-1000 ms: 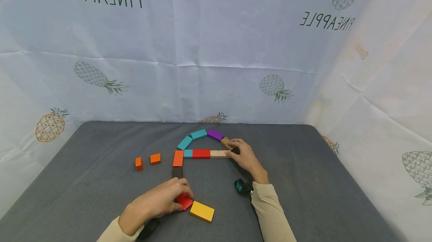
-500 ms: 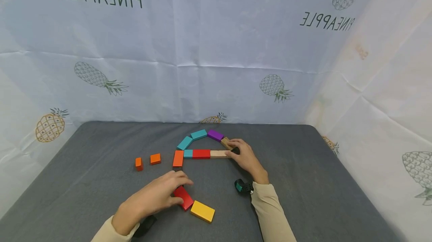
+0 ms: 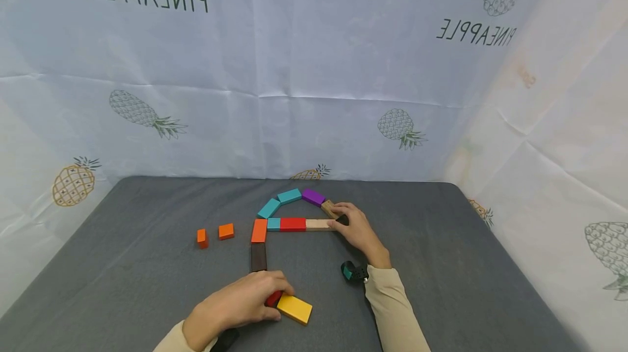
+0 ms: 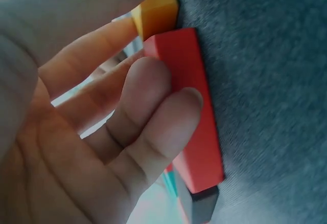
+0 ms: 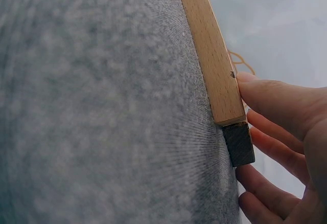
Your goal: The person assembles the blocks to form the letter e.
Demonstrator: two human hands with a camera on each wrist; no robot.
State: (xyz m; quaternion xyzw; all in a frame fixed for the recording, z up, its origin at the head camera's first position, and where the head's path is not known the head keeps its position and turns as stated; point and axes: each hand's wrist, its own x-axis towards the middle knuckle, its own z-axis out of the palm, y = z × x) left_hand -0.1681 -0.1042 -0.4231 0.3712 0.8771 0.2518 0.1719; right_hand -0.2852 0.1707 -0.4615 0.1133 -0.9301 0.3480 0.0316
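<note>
My left hand (image 3: pixel 245 300) grips the yellow block (image 3: pixel 296 308) at its left end between thumb and fingers. In the left wrist view, its two nearer curled fingers (image 4: pixel 176 119) rest against a red block (image 4: pixel 191 116), mostly hidden from above, which joins the yellow one. My right hand (image 3: pixel 359 231) pinches the small black block (image 3: pixel 342 219) at the right end of the straight row. Its thumb (image 5: pixel 255 87) touches the plain wooden block (image 5: pixel 212 55) beside it; the other fingers are behind the black block.
An arc of teal (image 3: pixel 269 208), purple (image 3: pixel 313 196) and brown (image 3: pixel 327 208) blocks curves behind the row. An orange block (image 3: pixel 259 230) and a dark block (image 3: pixel 258 258) run toward me at left. Two loose orange blocks (image 3: pixel 202 238) lie farther left on the grey table (image 3: pixel 147 286).
My left hand has let go of the red block and moved right and nearer onto the yellow block. The dark block shows more fully. My right hand has stayed in place.
</note>
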